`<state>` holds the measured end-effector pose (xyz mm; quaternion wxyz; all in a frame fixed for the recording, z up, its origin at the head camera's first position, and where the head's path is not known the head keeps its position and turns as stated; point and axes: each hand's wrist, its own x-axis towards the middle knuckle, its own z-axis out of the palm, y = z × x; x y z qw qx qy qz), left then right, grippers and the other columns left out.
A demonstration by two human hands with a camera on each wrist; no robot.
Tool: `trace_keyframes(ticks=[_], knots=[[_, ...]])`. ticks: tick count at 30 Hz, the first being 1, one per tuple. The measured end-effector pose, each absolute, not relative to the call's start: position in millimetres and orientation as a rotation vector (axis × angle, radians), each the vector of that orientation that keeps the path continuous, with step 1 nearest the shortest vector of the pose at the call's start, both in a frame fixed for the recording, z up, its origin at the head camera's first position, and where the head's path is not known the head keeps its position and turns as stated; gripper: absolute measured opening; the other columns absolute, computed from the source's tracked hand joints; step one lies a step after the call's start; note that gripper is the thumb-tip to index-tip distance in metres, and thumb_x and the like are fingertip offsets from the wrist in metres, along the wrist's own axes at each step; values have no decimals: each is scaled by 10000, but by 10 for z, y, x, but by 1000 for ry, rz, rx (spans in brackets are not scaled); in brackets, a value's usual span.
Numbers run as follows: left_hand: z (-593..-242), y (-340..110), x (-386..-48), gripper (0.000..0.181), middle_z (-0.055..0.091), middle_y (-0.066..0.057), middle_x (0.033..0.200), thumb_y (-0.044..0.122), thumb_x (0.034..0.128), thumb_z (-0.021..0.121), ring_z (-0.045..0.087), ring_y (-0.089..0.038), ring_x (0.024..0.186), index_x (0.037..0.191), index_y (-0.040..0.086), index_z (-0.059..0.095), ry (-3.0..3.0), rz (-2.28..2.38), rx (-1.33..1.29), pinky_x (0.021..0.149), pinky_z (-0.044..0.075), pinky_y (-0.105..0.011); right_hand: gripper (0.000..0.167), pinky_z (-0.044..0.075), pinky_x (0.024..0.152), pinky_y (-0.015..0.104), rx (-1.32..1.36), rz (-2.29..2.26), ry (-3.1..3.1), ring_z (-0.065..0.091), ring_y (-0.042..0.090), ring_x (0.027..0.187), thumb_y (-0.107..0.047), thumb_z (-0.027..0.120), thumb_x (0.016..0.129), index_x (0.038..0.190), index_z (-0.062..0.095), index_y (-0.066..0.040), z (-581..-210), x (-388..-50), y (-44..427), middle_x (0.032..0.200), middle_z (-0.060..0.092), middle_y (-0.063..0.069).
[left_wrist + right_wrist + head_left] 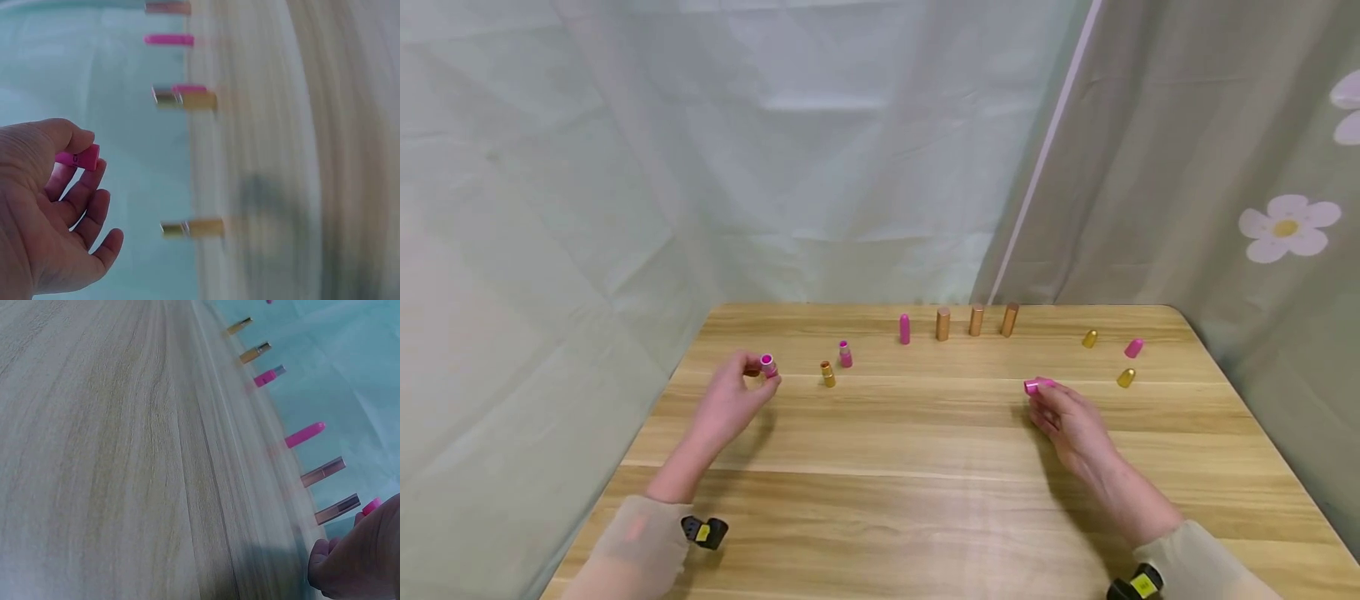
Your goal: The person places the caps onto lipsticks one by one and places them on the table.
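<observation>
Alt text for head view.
A person's left hand pinches an open pink lipstick tube and the right hand a pink cap over a wood-grain table. Farther back stand a round-topped pink tube and three coppery tubes. An open gold tube and another open pink tube stand near the left hand; two gold caps and another pink cap sit at right.

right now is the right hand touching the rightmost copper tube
Apart: the head view shows bare tabletop between the right hand and the rightmost copper tube, which stands farther back, near the edge.
</observation>
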<state>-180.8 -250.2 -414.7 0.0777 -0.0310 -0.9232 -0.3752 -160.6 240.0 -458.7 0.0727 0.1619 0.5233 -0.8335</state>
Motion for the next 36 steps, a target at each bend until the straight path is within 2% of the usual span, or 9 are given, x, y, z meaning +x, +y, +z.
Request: trace_keyframes(ticks=[6,15,22,30,36], knots=[[-4084,-2135,-1784,260,619,-177,1176,189,951,725,553,-353,1124,1124,41,601,-2794,-1196,-174,946,465,-510,203,466,1032,312,495,-2501,1586,655,86,938,-145,584,1053,922,726,-207,-4584,-1605,2384,911,730,-77],[-4083,-1601,-1805,215,649,-69,1094,172,920,763,583,-283,1054,1083,104,640,-2764,-1270,-358,905,476,-450,181,468,1042,325,512,-2511,1580,653,105,964,-141,585,1052,940,716,-198,-4576,-1617,2355,916,724,-68],[-4165,-1249,-1841,202,670,-11,1055,160,898,789,599,-268,1038,1061,139,672,-2746,-1260,-455,914,484,-457,199,444,1077,345,512,-2535,1546,654,115,968,-128,577,1054,938,726,-187,-4584,-1630,2348,936,724,-49],[-4287,-1039,-1887,179,674,60,1034,181,919,774,610,-252,1035,1083,170,705,-2802,-1224,-516,881,500,-407,195,415,1104,353,517,-2548,1545,638,127,1007,-121,557,1061,951,708,-176,-4589,-1643,2344,947,714,-47],[-4305,-983,-1908,190,678,58,1065,196,931,768,614,-275,1047,1119,188,749,-2809,-1131,-603,862,475,-388,169,427,1094,355,524,-2557,1557,642,114,963,-125,575,1053,954,702,-177,-4585,-1629,2341,942,718,-50]])
